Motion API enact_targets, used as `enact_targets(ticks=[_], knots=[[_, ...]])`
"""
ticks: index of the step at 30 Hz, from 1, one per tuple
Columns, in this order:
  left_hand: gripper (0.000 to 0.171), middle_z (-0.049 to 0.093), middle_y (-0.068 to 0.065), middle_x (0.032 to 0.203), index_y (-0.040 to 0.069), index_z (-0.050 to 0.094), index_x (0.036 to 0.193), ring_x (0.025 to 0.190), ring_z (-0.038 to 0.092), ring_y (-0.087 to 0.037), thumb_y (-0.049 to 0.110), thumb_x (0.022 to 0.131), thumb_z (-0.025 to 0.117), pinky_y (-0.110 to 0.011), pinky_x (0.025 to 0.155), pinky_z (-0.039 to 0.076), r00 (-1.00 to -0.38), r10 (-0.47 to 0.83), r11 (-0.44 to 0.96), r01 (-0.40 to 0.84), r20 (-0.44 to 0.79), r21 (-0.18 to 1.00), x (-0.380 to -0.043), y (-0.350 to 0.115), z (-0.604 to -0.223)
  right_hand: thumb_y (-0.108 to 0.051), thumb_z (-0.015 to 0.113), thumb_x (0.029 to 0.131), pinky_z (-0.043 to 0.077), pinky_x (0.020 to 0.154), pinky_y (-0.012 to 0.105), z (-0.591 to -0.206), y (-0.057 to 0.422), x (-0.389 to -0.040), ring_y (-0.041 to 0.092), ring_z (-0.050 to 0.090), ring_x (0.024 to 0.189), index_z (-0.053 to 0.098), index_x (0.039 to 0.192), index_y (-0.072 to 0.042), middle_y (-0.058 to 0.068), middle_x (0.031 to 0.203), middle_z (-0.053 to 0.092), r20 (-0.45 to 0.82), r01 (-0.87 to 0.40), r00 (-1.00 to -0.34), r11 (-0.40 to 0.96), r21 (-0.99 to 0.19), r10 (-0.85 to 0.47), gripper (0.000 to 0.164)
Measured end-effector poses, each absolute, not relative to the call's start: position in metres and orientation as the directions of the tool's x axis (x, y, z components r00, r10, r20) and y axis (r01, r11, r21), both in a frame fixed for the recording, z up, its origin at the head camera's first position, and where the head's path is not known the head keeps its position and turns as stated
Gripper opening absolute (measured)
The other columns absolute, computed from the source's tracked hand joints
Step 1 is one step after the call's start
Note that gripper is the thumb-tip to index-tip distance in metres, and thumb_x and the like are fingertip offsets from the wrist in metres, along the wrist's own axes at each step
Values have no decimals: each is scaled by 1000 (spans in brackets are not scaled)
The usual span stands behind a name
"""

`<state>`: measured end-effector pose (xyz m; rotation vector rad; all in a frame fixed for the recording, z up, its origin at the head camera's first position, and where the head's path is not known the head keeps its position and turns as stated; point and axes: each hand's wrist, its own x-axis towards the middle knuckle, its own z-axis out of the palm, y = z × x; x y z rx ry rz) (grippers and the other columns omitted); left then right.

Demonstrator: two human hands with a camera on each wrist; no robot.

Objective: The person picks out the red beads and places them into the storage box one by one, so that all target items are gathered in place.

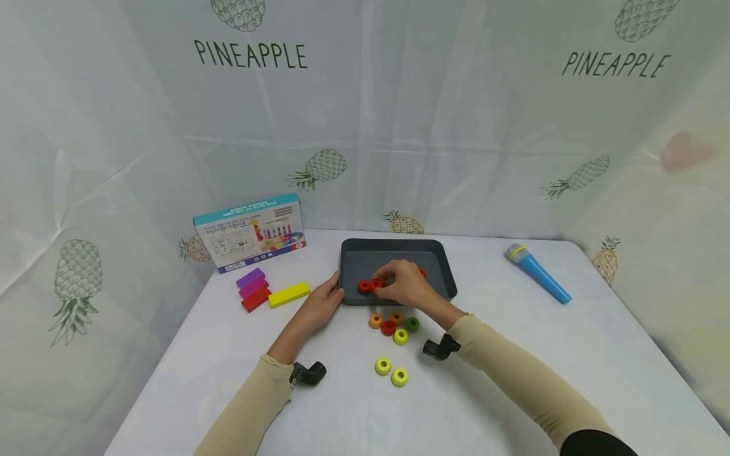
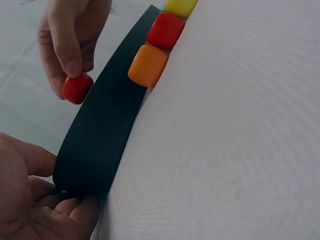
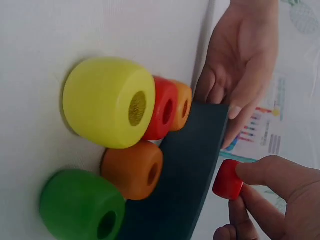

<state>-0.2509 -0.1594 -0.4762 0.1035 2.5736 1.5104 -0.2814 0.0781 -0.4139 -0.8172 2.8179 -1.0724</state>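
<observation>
A dark grey tray (image 1: 371, 256) lies near the back of the table. My left hand (image 1: 320, 304) grips its front left corner, thumb at the rim and fingers curled below. Over the tray, my right hand (image 1: 406, 283) pinches a red bead (image 3: 228, 180) between thumb and fingers, above the rim in both wrist views. Another red bead (image 1: 364, 287) sits inside the tray, and part of one more shows behind the right hand. Just in front of the tray are two orange beads (image 2: 148, 66), a red bead (image 3: 164, 107), a green bead (image 1: 412, 325) and a yellow bead (image 1: 401, 337).
Two more yellow beads (image 1: 400, 377) lie nearer the front. To the left are a yellow block (image 1: 289, 295) and purple, magenta and red blocks (image 1: 255, 299). A printed toy box (image 1: 251, 233) stands behind them. At the right lies a blue toy microphone (image 1: 538, 273).
</observation>
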Motion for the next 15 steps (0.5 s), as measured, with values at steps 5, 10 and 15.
enact_targets(ticks=[5,10,15], knots=[[61,29,-3,167,22,24,162,155,27,-27,33,107,47,-51,126,24,-984,150,480,-10,-93,877,-250,-159,-476,-12,83,81,57,82,35,-420,74,-290,25,66,97,80,106,-11,5,106,74,151,-433,-884,651,-624,-443,25],[61,28,-3,167,22,24,162,155,27,-27,33,107,47,-52,125,24,-984,153,484,-2,-87,875,-251,-161,-478,-13,83,81,58,81,35,-427,68,-304,19,66,94,80,106,-12,5,106,75,166,-437,-886,662,-609,-432,25],[61,29,-3,167,21,23,162,155,27,-27,32,107,47,-52,125,25,-984,162,478,12,-75,878,-252,-162,-478,-15,83,82,57,73,29,-431,62,-318,17,65,88,80,106,-12,6,105,75,150,-408,-901,678,-612,-407,24]])
